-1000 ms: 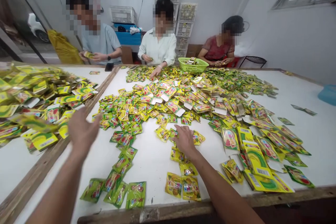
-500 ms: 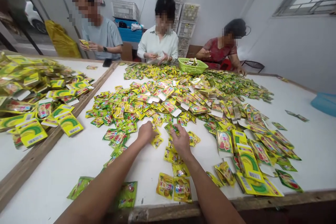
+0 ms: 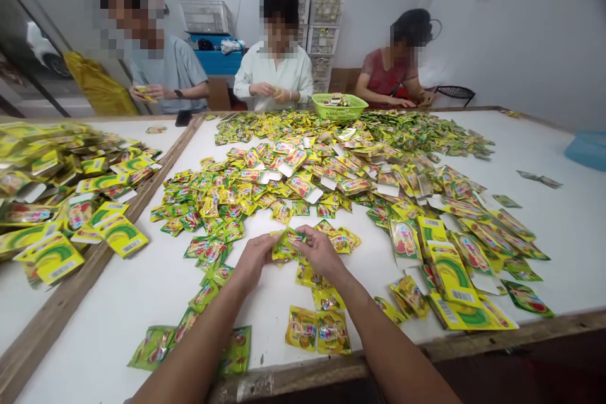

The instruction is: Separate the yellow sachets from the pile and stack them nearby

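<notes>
My left hand [image 3: 255,257] and my right hand [image 3: 320,252] meet over the white table, fingers closed on small shiny candy sachets. A green sachet [image 3: 288,241] spans the gap between them, pinched by my right fingers at its right side. Under it, beside my left fingertips, shows a yellow sachet [image 3: 283,259]; my left fingers partly hide how it is held. Just below my right hand lies a column of yellow sachets [image 3: 326,298], ending in an orange-yellow pair [image 3: 317,330] near the front edge. Green sachets [image 3: 208,249] run down the table left of my left hand.
Beyond my hands spreads a large heap of mixed sachets [image 3: 222,196]. Opened yellow boxes [image 3: 447,274] lie at right, more boxes [image 3: 57,252] past a wooden divider [image 3: 101,265] at left. A green basket [image 3: 338,107] stands before three co-workers seated opposite.
My hands have come together from apart, bringing the green sachet over to my left fingers. The view has shifted slightly. The right co-worker's raised hand has come down to the table.
</notes>
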`<state>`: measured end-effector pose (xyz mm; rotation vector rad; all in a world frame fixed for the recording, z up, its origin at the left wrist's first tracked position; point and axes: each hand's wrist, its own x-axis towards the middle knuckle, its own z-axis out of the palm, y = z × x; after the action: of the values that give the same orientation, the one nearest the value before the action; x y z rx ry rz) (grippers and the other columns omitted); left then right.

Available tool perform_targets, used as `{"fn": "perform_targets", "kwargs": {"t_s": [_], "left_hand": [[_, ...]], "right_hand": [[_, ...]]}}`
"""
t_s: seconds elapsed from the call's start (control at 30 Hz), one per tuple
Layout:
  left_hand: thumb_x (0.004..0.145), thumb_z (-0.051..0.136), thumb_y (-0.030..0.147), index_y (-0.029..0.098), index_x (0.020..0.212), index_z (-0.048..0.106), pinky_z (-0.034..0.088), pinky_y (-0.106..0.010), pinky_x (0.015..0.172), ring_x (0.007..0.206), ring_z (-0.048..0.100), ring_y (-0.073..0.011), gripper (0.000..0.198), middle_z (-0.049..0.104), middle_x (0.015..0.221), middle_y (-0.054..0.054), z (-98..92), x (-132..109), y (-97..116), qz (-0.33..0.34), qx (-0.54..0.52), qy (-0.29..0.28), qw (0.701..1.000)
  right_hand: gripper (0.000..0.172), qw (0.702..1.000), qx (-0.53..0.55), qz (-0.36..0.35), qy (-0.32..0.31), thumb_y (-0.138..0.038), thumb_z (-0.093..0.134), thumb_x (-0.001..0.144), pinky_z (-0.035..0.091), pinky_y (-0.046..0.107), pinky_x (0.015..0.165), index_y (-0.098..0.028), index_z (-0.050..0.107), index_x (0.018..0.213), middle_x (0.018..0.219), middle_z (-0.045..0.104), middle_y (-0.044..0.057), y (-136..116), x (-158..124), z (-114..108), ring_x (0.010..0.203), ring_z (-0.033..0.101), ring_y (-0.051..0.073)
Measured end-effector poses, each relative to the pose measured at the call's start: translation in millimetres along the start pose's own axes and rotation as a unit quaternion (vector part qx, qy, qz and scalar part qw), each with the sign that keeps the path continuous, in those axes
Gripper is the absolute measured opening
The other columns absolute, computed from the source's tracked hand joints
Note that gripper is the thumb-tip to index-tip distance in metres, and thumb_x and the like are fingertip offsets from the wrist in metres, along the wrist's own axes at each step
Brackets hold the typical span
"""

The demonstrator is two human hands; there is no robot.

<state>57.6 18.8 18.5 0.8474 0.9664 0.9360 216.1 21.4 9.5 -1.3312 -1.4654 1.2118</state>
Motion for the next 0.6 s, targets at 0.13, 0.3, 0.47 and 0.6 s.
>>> {"fn": "perform_targets", "kwargs": {"t_s": [0.13, 0.3, 0.47, 0.6], "left_hand": [[0.060, 0.074, 0.047, 0.012, 0.077, 0.064, 0.052, -0.029, 0.061, 0.065, 0.064, -0.0175, 0.040, 0.069, 0.072, -0.006, -1.1, 6, -5, -0.017, 0.016, 0.029, 0.999], [0.063, 0.072, 0.048, 0.013, 0.084, 0.066, 0.054, -0.027, 0.064, 0.072, 0.065, -0.0169, 0.041, 0.071, 0.084, -0.007, 7.5, 10, -6, 0.008, -0.068, 0.056, 0.996], [0.056, 0.079, 0.037, 0.012, 0.079, 0.065, 0.053, -0.027, 0.060, 0.066, 0.064, -0.0164, 0.037, 0.070, 0.079, -0.006, 20.0, 17, -5, 0.033, -0.050, 0.065, 0.996], [0.054, 0.080, 0.035, 0.013, 0.077, 0.063, 0.052, -0.027, 0.060, 0.066, 0.063, -0.0165, 0.036, 0.068, 0.073, -0.004, 28.2, 31, -1, 0.028, -0.009, 0.032, 0.999]], "right_hand": [[0.022, 1.000, 0.006, 0.011, 0.003, -0.036, 0.061, 0.069, 0.036, 0.023, 0.050, -0.019, 0.058, 0.084, 0.059, 0.051, -0.005, -2, -2, -1, 0.051, 0.043, 0.010], [0.030, 0.976, 0.203, 0.026, 0.071, -0.042, 0.068, 0.064, 0.045, 0.025, 0.056, -0.020, 0.052, 0.077, 0.068, 0.055, -0.002, -5, 0, 4, 0.058, 0.051, 0.012], [0.030, 0.982, 0.139, 0.030, 0.123, -0.044, 0.067, 0.064, 0.043, 0.025, 0.055, -0.019, 0.052, 0.070, 0.062, 0.054, -0.002, 1, 4, 6, 0.057, 0.050, 0.013], [0.029, 0.988, 0.076, 0.009, 0.132, -0.045, 0.061, 0.070, 0.043, 0.026, 0.061, -0.017, 0.058, 0.076, 0.070, 0.061, 0.001, 4, 4, -5, 0.068, 0.054, 0.016]]}}
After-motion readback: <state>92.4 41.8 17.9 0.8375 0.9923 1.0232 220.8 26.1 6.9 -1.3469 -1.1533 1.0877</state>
